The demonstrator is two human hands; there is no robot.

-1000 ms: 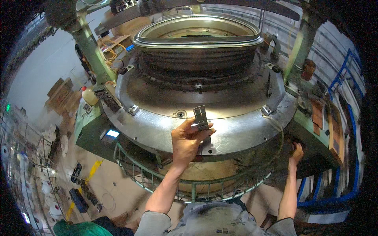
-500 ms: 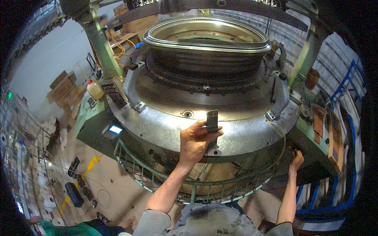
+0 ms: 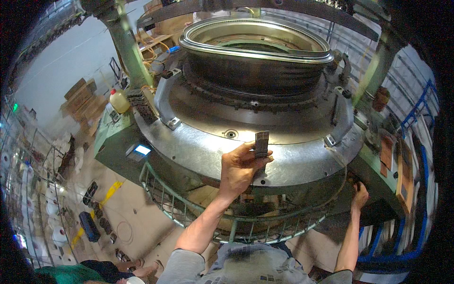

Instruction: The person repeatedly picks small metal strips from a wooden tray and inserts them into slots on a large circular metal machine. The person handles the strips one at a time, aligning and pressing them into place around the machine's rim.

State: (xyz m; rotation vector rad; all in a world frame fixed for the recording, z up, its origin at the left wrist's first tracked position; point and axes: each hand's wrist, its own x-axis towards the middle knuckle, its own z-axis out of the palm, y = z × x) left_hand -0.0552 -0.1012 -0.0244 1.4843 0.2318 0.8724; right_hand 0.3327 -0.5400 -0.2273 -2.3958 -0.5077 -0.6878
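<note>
Head view: left hand pinches dark block by lower end, upright at mid-frame, before pale metal ring. Block narrow, roughly rectangular, flat-faced, seemingly metal; fine detail too small to tell. Right hand, lower right, fingers curled beside green machine base; cannot tell if gripping. Step looks like inspecting block; next move likely calls for steady pinch.

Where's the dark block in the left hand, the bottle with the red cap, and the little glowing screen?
Dark block (image 3: 262, 143): head view, middle of its upright face.
Bottle (image 3: 120, 102): head view, its pale body below the cap.
Glowing screen (image 3: 142, 150): head view, its lit face.
</note>
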